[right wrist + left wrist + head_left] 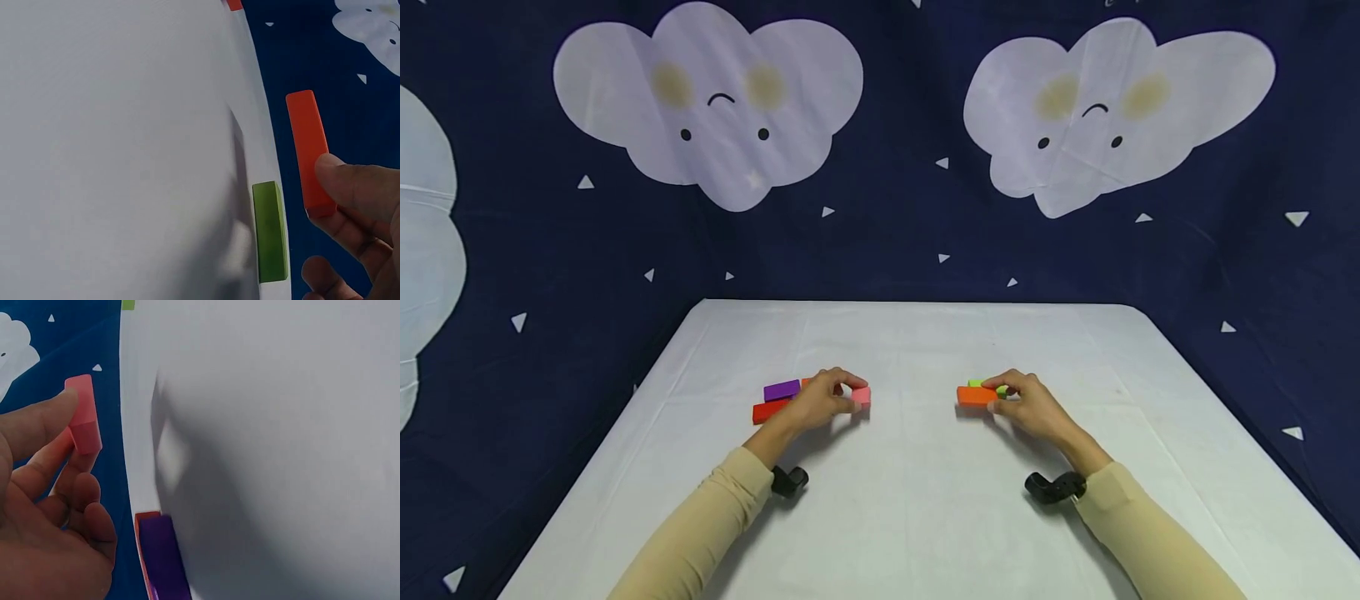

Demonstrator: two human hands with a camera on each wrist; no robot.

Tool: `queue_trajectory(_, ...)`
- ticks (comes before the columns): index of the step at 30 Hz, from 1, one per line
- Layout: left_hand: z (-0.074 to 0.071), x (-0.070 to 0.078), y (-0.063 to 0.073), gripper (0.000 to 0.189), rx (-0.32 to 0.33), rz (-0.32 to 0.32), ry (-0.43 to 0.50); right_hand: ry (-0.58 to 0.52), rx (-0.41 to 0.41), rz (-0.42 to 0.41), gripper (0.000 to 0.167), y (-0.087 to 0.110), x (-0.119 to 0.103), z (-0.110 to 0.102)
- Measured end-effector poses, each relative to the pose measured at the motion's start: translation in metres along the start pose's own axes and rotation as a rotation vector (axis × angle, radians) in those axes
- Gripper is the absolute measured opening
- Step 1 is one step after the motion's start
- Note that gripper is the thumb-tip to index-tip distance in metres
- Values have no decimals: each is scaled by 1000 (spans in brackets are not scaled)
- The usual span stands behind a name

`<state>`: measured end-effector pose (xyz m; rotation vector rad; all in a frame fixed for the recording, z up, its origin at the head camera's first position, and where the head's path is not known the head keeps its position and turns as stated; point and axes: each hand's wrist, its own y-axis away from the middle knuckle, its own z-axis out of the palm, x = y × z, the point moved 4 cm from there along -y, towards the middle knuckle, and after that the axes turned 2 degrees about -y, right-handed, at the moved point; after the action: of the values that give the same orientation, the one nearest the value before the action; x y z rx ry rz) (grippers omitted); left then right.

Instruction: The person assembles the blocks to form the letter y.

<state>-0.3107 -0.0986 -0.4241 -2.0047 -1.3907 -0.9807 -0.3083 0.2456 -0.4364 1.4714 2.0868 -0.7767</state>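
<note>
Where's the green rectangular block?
The green rectangular block lies on the white table, lower right in the right wrist view, near the orange rectangular block in the right hand.

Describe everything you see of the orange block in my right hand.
The orange block is a plain oblong bar with flat faces and slightly rounded corners; it looks smooth, but its material cannot be told for sure. The right hand pinches it near one end, leaving the other end free. It appears lifted off the white table, its long side roughly level, partly overlapping the green block in the head view.
</note>
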Motion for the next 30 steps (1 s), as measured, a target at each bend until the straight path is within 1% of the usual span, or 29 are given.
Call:
queue_trajectory(7,9,3,0,30,44,26,62,-27,-27,-23,32,-7,-7,3)
queue_trajectory(17,22,10,2,31,125,-9,130,-31,-57,-33,33,-20,-17,10)
queue_trajectory(22,29,12,3,30,163,-15,134,-29,-71,-55,32,-27,-22,14)
queue_trajectory(30,41,14,0,32,197,-34,131,-46,-113,-49,33,-35,-27,22)
